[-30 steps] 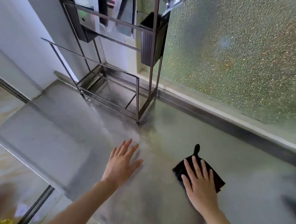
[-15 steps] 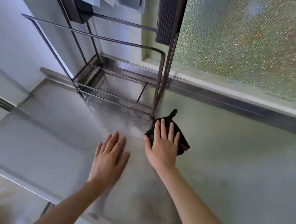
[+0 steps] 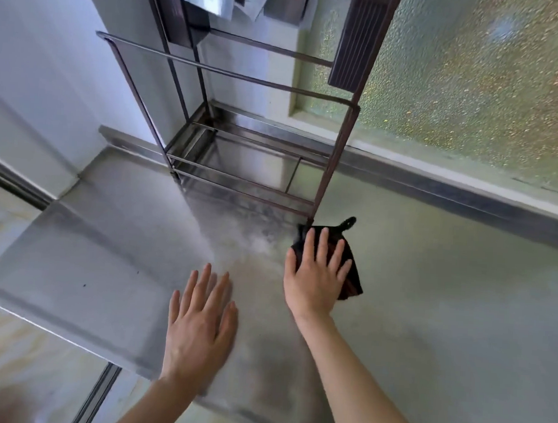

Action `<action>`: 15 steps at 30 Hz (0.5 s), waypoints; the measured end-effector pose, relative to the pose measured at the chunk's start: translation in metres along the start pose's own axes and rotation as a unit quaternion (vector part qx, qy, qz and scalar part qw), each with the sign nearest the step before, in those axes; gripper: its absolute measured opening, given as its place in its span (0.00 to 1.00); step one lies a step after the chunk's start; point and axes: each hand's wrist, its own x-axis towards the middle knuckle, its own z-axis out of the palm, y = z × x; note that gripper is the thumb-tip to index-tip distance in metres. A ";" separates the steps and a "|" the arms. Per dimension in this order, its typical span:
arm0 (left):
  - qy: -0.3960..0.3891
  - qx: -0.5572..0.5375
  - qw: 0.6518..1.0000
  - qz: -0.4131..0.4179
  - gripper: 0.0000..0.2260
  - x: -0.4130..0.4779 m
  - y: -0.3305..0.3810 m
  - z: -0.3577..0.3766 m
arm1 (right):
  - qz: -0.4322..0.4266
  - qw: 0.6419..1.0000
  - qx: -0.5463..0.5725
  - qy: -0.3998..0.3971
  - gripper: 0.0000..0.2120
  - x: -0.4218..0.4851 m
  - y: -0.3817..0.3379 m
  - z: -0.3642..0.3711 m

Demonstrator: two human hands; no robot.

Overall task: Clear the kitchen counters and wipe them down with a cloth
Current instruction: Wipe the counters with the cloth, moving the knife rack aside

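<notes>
- Clearing looks done: we see only a wire rack point(image 3: 257, 164) at the counter's point(image 3: 428, 318) back edge.
- Our right hand point(image 3: 314, 279) presses flat on the black cloth point(image 3: 349, 274) by the rack's front leg.
- Our left hand point(image 3: 200, 324) lies flat, empty; grey smears remain.

The steel worktop point(image 3: 428, 318) in front of me is smudged grey near its middle. On it stands a dark metal rack point(image 3: 324, 194) against the back edge, and a black cloth point(image 3: 352, 274) lies flat under my right hand point(image 3: 312, 278), touching the rack's front leg. My left hand point(image 3: 199, 324) rests flat beside it.
</notes>
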 end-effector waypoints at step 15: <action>-0.059 -0.034 0.997 0.020 0.29 -0.018 0.009 0.009 | 0.059 0.997 -0.055 0.003 0.31 -0.036 0.109 -0.015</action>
